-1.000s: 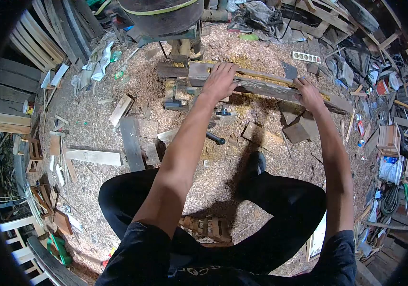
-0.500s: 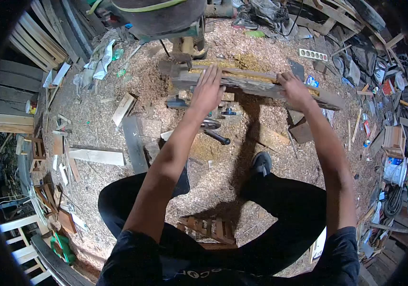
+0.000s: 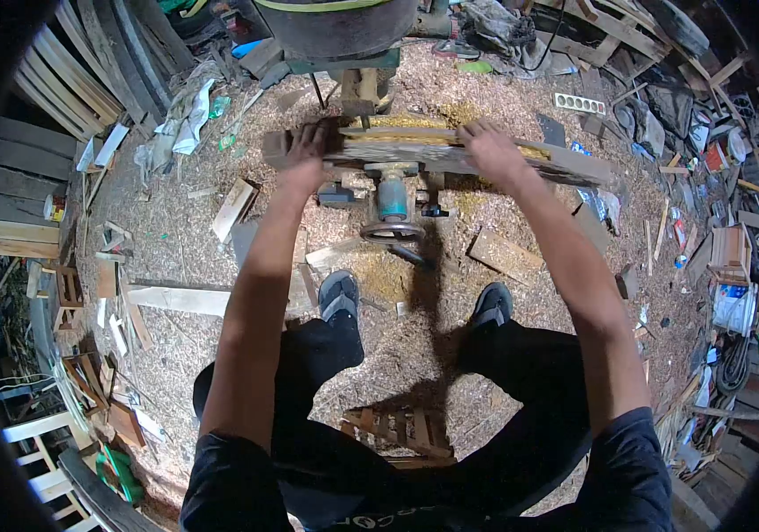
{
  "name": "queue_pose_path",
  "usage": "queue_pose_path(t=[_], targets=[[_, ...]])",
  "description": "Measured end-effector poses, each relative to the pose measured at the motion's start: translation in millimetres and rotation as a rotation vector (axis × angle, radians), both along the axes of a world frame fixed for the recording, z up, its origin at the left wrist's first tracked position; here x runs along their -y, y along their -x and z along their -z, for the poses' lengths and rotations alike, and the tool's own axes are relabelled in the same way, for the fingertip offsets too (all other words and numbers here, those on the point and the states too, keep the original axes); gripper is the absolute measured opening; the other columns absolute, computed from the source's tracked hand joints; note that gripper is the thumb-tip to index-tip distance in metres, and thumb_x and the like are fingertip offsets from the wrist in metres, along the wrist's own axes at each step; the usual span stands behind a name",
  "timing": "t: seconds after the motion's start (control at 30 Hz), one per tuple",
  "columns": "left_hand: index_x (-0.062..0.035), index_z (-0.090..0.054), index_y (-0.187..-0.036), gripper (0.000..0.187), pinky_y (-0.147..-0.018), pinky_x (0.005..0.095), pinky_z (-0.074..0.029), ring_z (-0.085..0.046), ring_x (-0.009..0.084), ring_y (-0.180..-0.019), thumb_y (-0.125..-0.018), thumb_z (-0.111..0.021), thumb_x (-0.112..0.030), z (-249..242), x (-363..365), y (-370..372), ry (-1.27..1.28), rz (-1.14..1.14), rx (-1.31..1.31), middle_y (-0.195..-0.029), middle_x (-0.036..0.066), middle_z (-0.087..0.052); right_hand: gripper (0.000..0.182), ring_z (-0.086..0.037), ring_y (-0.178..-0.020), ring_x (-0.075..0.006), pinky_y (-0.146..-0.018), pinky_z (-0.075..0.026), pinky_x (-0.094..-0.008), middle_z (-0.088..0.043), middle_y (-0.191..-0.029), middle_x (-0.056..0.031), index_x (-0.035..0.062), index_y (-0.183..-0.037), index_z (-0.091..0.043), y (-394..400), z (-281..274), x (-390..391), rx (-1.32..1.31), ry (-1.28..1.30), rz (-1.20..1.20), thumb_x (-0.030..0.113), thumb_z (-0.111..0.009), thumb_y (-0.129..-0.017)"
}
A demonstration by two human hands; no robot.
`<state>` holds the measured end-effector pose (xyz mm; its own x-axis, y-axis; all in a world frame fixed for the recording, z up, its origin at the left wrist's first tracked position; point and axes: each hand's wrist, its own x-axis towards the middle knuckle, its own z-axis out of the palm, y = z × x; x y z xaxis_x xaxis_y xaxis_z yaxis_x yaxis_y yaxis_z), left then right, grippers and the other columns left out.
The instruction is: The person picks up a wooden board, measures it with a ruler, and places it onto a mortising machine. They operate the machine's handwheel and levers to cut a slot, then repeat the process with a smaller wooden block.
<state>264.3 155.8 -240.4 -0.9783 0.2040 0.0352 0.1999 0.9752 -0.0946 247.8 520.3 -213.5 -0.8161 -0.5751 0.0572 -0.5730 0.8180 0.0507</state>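
Note:
A long rough wooden plank [image 3: 437, 152] lies crosswise on the work surface of a machine that looks like a bandsaw, under its big rounded housing [image 3: 340, 31]. My left hand [image 3: 306, 149] grips the plank near its left end, fingers over the top. Farther right, my right hand [image 3: 492, 151] holds it with fingers curled over the far edge. Yellow sawdust [image 3: 459, 113] lies along the plank's far side. Below the plank sit a green cylindrical machine part [image 3: 392, 197] and a handwheel [image 3: 392, 232]. The plank hides much of the work surface.
Wood shavings [image 3: 397, 355] cover the floor around my feet. Offcuts lie close by, including a board piece [image 3: 504, 255] and a long pale strip [image 3: 180, 300]. A small wooden slatted piece [image 3: 397, 427] sits between my legs. A power strip [image 3: 580, 104] lies at the back right.
The plank has shifted left relative to the machine. Both hands have moved left, and the right hand now sits farther from the plank's right end. More of the handwheel shows.

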Motion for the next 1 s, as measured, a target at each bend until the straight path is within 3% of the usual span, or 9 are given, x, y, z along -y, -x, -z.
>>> queue_pose_path(t=[0.13,0.3,0.4,0.43,0.63,0.73,0.83,0.97,1.0], targets=[[-0.0114,-0.024,-0.149,0.078,-0.115,0.0543,-0.016,-0.026,0.0318,-0.141,-0.086,-0.060,-0.040,16,40,19,0.092,0.072,0.082,-0.151,0.011,-0.031,0.049,-0.051,-0.118,-0.0327,-0.102,-0.038,-0.0443,-0.057,-0.121,-0.0159,0.0048,-0.120,-0.055,0,-4,11,0.023,0.091,-0.020,0.027,-0.071,-0.080],[-0.0156,-0.029,-0.147,0.094,-0.114,0.0573,-0.017,-0.028,0.0294,-0.141,-0.074,-0.067,-0.061,-33,16,17,0.064,-0.093,0.282,-0.150,0.011,-0.036,0.065,-0.050,-0.121,-0.0351,-0.106,-0.032,-0.0531,-0.057,-0.125,-0.0183,0.0048,-0.124,-0.054,7,-16,2,0.185,0.263,0.095,0.044,-0.074,-0.076],[-0.0153,-0.033,-0.145,0.100,-0.113,0.0579,-0.019,-0.034,0.0285,-0.138,-0.067,-0.070,-0.067,-26,18,22,-0.028,-0.053,0.290,-0.147,0.011,-0.039,0.071,-0.049,-0.122,-0.0356,-0.109,-0.029,-0.0562,-0.057,-0.125,-0.0190,0.0042,-0.126,-0.053,10,-12,19,0.291,0.151,0.108,0.049,-0.075,-0.075],[-0.0172,-0.037,-0.142,0.102,-0.111,0.0618,-0.020,-0.042,0.0279,-0.133,-0.062,-0.072,-0.069,-20,16,16,-0.040,-0.052,0.127,-0.144,0.009,-0.045,0.073,-0.050,-0.122,-0.0364,-0.109,-0.027,-0.0589,-0.058,-0.123,-0.0212,0.0029,-0.128,-0.051,11,-10,26,0.315,0.152,0.130,0.046,-0.075,-0.074],[-0.0201,-0.045,-0.138,0.097,-0.105,0.0717,-0.018,-0.048,0.0289,-0.128,-0.059,-0.072,-0.071,-54,6,15,-0.167,-0.032,0.230,-0.137,0.003,-0.053,0.066,-0.055,-0.115,-0.0387,-0.106,-0.031,-0.0603,-0.062,-0.118,-0.0215,0.0015,-0.124,-0.053,21,0,37,0.366,0.252,0.198,0.039,-0.075,-0.074],[-0.0174,-0.048,-0.136,0.089,-0.106,0.0627,-0.029,-0.051,0.0308,-0.124,-0.067,-0.068,-0.069,-62,2,13,-0.244,0.045,0.207,-0.137,0.007,-0.053,0.068,-0.055,-0.115,-0.0383,-0.104,-0.031,-0.0611,-0.062,-0.117,-0.0204,0.0028,-0.124,-0.054,30,-2,35,0.420,0.246,0.214,0.041,-0.077,-0.072],[-0.0131,-0.054,-0.129,0.070,-0.101,0.0496,-0.041,-0.055,0.0337,-0.119,-0.081,-0.058,-0.063,-62,20,32,-0.639,-0.229,0.284,-0.129,0.014,-0.058,0.069,-0.056,-0.114,-0.0375,-0.102,-0.032,-0.0618,-0.064,-0.115,-0.0195,0.0039,-0.122,-0.055,32,3,32,0.457,0.311,0.190,0.042,-0.079,-0.069],[-0.0136,-0.061,-0.117,0.046,-0.087,0.0494,-0.048,-0.062,0.0403,-0.101,-0.091,-0.049,-0.049,8,41,50,-0.447,-0.284,-0.271,-0.105,0.021,-0.066,0.071,-0.058,-0.112,-0.0356,-0.100,-0.032,-0.0617,-0.065,-0.113,-0.0184,0.0037,-0.119,-0.057,24,-10,39,0.439,0.250,0.296,0.044,-0.081,-0.066],[-0.0135,-0.062,-0.116,0.045,-0.088,0.0496,-0.047,-0.062,0.0396,-0.101,-0.091,-0.048,-0.049,15,42,52,-0.341,-0.280,-0.216,-0.104,0.021,-0.066,0.071,-0.058,-0.112,-0.0358,-0.100,-0.032,-0.0612,-0.065,-0.113,-0.0183,0.0037,-0.118,-0.057,28,-7,38,0.462,0.273,0.288,0.043,-0.081,-0.065]])
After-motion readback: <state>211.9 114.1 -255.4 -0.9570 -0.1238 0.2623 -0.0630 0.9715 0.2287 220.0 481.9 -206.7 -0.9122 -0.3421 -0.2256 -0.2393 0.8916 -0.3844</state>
